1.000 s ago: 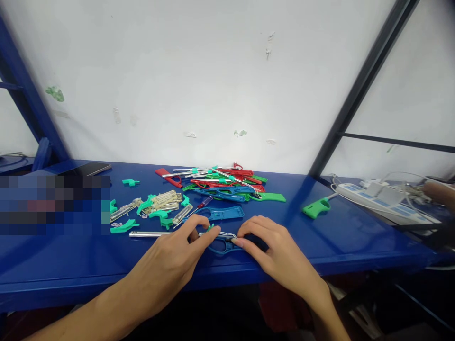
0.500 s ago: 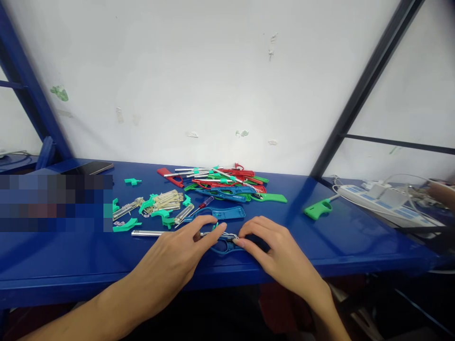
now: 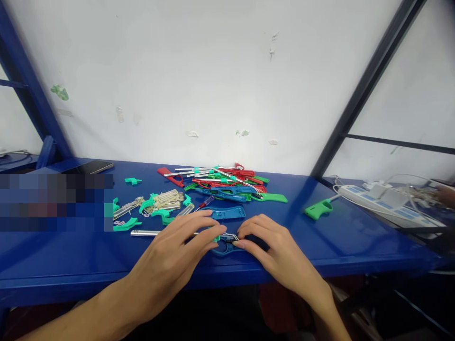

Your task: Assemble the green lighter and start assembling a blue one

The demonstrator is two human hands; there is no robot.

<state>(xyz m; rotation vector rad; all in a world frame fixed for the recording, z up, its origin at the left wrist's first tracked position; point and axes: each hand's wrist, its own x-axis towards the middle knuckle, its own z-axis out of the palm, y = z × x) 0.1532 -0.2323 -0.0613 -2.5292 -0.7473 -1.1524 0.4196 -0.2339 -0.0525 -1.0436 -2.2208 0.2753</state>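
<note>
My left hand (image 3: 177,251) is closed at the fingertips around a small green trigger piece (image 3: 216,238), over a blue lighter casing half (image 3: 224,251) near the table's front edge. The fingers partly cover the trigger. A silver metal tube (image 3: 144,233) runs out to the left from beneath this hand. At the casing's right end, my right hand (image 3: 272,239) pinches the casing, its thumb beside thin white wires (image 3: 232,235). Just behind lies another blue casing half (image 3: 231,212). The left hand partly hides a screwdriver with a purple handle (image 3: 206,202).
Red, green and blue lighter casings with metal tubes form a pile (image 3: 227,184) at the back. To the left lie clear fuel tanks (image 3: 167,201) and several green triggers (image 3: 133,181). A green lighter (image 3: 319,209) and a white power strip (image 3: 384,203) are at the right.
My left hand has shifted slightly, its fingers coming down and together over the casing, with the green trigger lower. My right hand has stayed almost in place.
</note>
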